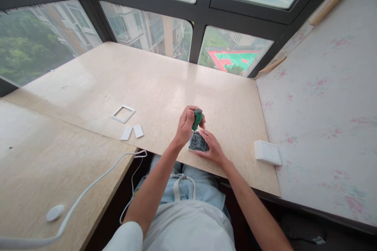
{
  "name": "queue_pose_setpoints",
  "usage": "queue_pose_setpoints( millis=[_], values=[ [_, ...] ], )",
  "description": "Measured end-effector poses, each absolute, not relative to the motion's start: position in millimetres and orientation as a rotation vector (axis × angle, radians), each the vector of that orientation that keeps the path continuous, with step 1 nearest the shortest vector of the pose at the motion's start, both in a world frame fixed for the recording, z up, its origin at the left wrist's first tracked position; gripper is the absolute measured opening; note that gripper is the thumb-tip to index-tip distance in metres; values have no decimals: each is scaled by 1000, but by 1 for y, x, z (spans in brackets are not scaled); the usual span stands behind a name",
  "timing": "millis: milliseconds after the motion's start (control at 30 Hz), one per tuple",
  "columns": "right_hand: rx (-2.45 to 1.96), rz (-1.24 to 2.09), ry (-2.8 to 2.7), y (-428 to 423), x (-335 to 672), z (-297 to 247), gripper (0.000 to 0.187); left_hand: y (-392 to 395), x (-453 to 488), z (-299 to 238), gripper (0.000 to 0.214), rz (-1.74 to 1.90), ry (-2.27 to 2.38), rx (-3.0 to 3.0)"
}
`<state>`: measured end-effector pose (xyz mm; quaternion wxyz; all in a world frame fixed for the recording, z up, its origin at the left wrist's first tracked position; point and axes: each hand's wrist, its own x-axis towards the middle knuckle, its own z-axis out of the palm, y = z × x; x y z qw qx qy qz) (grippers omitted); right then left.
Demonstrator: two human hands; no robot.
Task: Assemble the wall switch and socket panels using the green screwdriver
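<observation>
My left hand (186, 123) is closed around the handle of a green screwdriver (197, 119), which points down. Below it lies a wall switch (198, 142) with its dark inner face uncovered and white edges showing. The screwdriver's tip is at the switch's upper left part; whether it sits in a screw is too small to tell. My right hand (214, 149) grips the switch from the right, fingers along the far side and thumb along the near side. To the left lie a white square frame (123, 114) and two small white plates (126, 133) (138, 131).
The stone-look sill (165, 86) ends at dark window frames. A white socket box (267, 152) sits by the papered wall on the right. At the left, a white cable (97, 183) crosses the lower counter (44, 156) near a white round disc (55, 213).
</observation>
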<state>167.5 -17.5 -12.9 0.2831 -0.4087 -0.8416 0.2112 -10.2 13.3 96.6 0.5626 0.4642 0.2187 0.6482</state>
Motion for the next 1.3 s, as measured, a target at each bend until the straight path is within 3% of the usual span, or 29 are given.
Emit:
queue_pose_setpoints(
  millis=[200, 467, 1300],
  values=[
    [-1085, 553, -2245, -18, 168, -15, 87, 18, -7, 93, 54, 1458, 400, 1059],
    [-1073, 537, -2234, -19, 167, -14, 84, 18, -16, 85, 44, 1530, 523, 1086],
    [-1056, 565, -2215, -18, 166, -12, 85, 20, -4, 76, 43, 1650, 623, 939]
  ],
)
